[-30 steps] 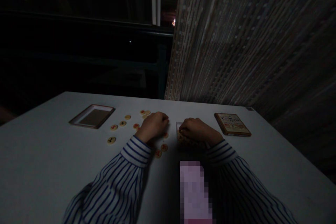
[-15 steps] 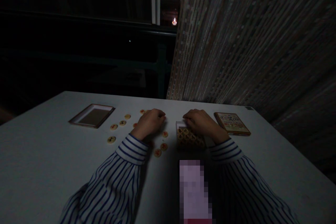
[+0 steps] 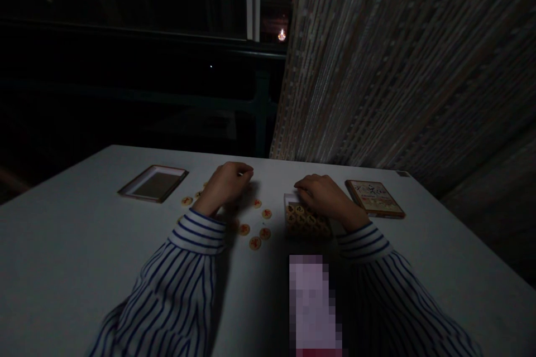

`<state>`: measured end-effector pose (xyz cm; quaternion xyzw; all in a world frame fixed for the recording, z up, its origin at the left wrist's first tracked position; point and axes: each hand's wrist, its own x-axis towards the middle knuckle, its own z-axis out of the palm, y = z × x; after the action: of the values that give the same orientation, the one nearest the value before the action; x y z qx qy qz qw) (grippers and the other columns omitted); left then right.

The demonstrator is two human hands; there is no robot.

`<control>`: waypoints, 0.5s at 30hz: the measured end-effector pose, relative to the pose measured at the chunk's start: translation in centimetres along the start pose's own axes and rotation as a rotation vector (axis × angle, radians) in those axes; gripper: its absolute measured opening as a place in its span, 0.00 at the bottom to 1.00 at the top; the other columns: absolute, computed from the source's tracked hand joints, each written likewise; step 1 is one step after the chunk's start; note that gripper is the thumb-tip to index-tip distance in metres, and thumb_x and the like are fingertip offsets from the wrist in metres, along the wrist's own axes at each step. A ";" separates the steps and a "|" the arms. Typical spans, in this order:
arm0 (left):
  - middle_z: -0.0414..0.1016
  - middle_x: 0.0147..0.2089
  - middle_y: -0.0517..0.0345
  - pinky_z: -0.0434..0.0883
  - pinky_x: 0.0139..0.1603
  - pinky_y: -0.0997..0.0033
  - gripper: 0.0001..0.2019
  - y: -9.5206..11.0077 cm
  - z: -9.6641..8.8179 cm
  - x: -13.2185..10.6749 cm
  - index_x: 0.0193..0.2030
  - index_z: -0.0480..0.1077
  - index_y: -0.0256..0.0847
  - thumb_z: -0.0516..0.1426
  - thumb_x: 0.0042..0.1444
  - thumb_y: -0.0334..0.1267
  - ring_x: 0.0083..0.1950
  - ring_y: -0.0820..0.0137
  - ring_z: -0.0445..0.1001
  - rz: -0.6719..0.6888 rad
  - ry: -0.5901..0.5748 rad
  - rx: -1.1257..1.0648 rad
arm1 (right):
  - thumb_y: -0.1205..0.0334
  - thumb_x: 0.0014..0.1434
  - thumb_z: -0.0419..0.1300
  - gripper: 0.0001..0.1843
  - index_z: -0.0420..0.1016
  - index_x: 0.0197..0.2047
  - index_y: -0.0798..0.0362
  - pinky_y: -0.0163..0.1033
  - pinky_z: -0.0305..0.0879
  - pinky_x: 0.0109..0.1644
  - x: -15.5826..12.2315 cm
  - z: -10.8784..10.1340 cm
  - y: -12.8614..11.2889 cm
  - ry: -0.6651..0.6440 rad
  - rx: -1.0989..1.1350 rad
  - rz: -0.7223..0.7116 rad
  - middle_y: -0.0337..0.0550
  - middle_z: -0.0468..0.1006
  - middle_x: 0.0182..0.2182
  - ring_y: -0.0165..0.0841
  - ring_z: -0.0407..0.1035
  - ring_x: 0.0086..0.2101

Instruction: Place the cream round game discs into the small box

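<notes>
Several round cream game discs (image 3: pixel 255 242) with red marks lie scattered on the white table (image 3: pixel 62 268). My left hand (image 3: pixel 226 186) is curled closed over the discs at the far side of the scatter; what its fingers hold is hidden. A small tray of packed discs (image 3: pixel 305 220) sits to the right of the scatter. My right hand (image 3: pixel 324 196) rests on the tray's far right edge with its fingers bent down on it. Both sleeves are blue-striped.
An empty box half (image 3: pixel 153 183) lies at the far left of the table. A printed box lid (image 3: pixel 374 198) lies at the far right. A woven blind (image 3: pixel 397 67) hangs behind the table on the right. The room is dark.
My left hand has moved away from me, toward the far discs. My right hand has slid off the tray's near part to its far right edge, uncovering the packed discs.
</notes>
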<state>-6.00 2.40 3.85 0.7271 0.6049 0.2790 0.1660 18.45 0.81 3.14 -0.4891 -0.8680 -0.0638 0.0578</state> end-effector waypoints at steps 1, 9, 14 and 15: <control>0.77 0.44 0.54 0.67 0.46 0.71 0.16 -0.2 -0.3 0.0 0.43 0.74 0.40 0.51 0.52 0.42 0.45 0.65 0.73 0.006 0.019 -0.009 | 0.63 0.60 0.46 0.17 0.73 0.45 0.54 0.39 0.56 0.46 0.0 0.0 0.0 -0.002 0.003 0.001 0.47 0.75 0.42 0.36 0.67 0.43; 0.77 0.43 0.53 0.68 0.45 0.70 0.18 -1.1 -3.3 -0.2 0.44 0.73 0.37 0.51 0.52 0.45 0.43 0.65 0.74 0.013 0.152 -0.108 | 0.64 0.59 0.47 0.17 0.72 0.46 0.55 0.40 0.55 0.49 0.2 -0.2 0.0 -0.013 0.049 0.011 0.48 0.75 0.43 0.36 0.66 0.44; 0.76 0.45 0.52 0.67 0.47 0.69 0.19 -2.7 -5.5 -0.4 0.45 0.72 0.37 0.51 0.52 0.46 0.45 0.65 0.73 -0.008 0.221 -0.097 | 0.64 0.58 0.48 0.17 0.73 0.46 0.56 0.40 0.58 0.48 0.2 0.0 0.1 0.054 0.051 -0.006 0.48 0.76 0.42 0.36 0.67 0.43; 0.76 0.45 0.52 0.67 0.48 0.69 0.19 -3.2 -5.9 -0.3 0.45 0.72 0.37 0.51 0.52 0.46 0.45 0.65 0.73 -0.016 0.230 -0.092 | 0.64 0.58 0.48 0.17 0.73 0.45 0.56 0.40 0.58 0.48 0.2 0.1 0.2 0.061 0.059 -0.004 0.48 0.76 0.42 0.36 0.68 0.43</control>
<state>-12.15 2.19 6.57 0.6769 0.6124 0.3868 0.1307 18.48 1.10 3.08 -0.4833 -0.8682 -0.0533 0.0988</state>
